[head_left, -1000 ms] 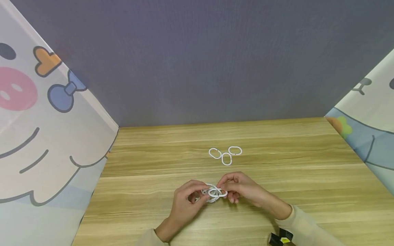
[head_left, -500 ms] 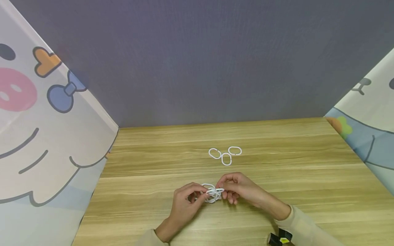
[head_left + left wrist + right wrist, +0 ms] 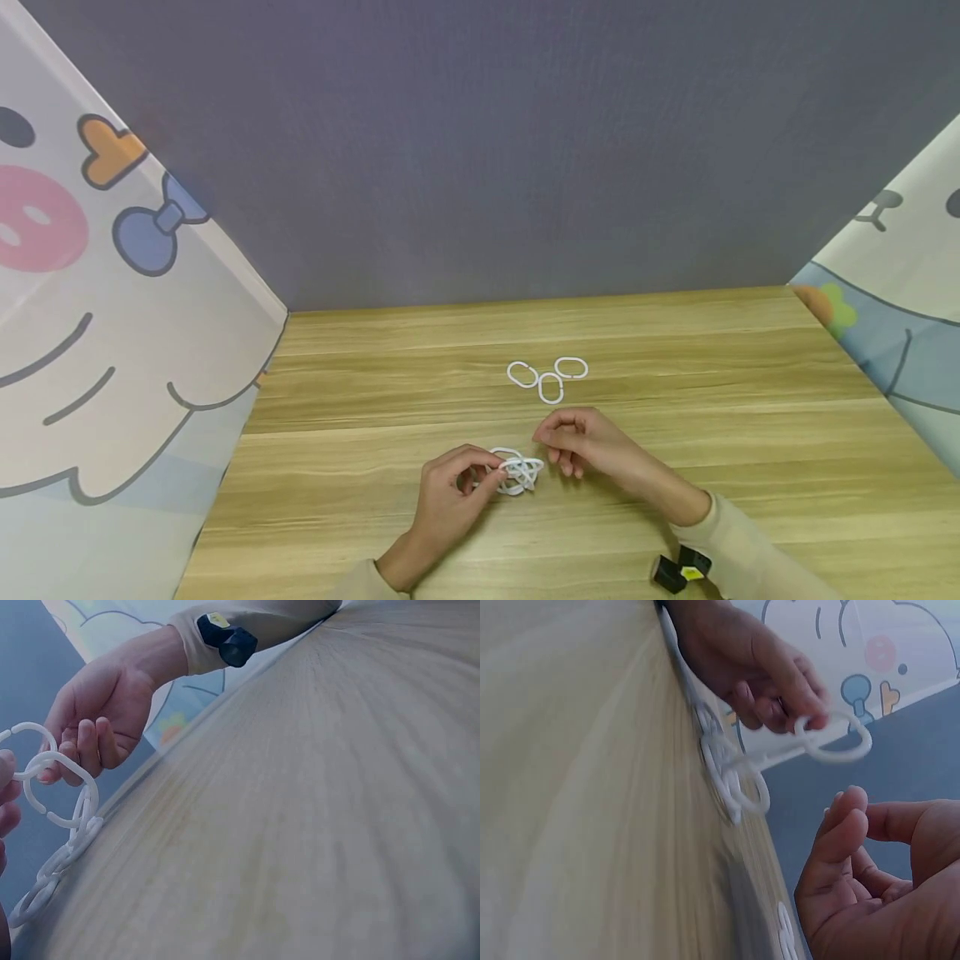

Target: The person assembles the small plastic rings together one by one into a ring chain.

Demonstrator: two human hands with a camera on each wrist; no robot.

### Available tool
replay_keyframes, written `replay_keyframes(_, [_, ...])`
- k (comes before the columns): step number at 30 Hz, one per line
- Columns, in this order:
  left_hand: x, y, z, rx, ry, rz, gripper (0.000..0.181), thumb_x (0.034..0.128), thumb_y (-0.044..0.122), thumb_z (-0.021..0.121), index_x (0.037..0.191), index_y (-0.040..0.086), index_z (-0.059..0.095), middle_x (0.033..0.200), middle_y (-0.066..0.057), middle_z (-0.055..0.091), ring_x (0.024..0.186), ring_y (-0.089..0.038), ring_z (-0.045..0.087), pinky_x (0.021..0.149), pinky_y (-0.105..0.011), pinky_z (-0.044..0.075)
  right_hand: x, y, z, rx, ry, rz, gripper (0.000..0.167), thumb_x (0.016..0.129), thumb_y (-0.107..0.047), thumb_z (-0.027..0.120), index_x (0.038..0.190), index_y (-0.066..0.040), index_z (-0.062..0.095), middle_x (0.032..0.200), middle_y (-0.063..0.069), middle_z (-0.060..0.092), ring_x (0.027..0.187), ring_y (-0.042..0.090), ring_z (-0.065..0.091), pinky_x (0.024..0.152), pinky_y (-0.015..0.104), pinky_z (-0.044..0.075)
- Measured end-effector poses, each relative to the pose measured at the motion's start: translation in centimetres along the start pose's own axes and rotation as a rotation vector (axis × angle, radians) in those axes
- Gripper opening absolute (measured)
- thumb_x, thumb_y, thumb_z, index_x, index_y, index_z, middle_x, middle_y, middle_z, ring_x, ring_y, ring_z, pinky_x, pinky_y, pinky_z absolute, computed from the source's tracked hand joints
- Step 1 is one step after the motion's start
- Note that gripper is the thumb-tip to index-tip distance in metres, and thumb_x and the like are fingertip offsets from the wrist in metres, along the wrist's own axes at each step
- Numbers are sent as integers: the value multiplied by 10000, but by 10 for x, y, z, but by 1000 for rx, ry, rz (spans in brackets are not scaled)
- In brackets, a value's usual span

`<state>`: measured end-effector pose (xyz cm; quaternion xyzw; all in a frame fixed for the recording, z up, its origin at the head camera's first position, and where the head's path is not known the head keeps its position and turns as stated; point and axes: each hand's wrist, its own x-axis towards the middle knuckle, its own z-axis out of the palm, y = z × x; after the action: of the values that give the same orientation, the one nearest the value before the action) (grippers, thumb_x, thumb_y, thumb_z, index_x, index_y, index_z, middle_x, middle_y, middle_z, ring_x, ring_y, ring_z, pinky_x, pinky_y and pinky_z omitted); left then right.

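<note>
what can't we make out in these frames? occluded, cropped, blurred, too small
- Link count in the white chain: links overlap in the head view and blur in the right wrist view.
- Most of the left hand: cut off by the left edge, left wrist view.
- Loose links' outlines: foreshortened and overlapping near the bottom edge, right wrist view.
- Any print on the yellow label: too small, head view.

No readable text or numbers
</note>
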<state>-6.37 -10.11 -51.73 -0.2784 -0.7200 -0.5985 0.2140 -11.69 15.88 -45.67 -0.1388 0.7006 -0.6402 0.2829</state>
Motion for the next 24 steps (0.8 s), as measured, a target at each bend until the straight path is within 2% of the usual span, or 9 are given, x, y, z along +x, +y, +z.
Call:
replay_keyframes(13, [1, 1, 0, 5, 11, 4, 237, 853, -106, 882, 988, 67, 794, 852, -87, 775, 632, -123, 626, 465, -159, 437, 16, -2, -24, -99, 121, -32, 311, 1103, -99, 652, 1269, 163, 642, 849, 88, 682, 638, 74, 597, 557, 193, 499])
replay_keyframes(24, [1, 1, 0, 5, 6, -8, 230, 859, -104, 881, 986, 65, 789, 860, -92, 775, 644, -120, 627, 469, -161, 440, 33, -1, -37, -145, 243, -45, 284, 1052, -59, 725, 1277, 113, 698, 822, 93, 678, 619, 104, 598, 537, 219, 495])
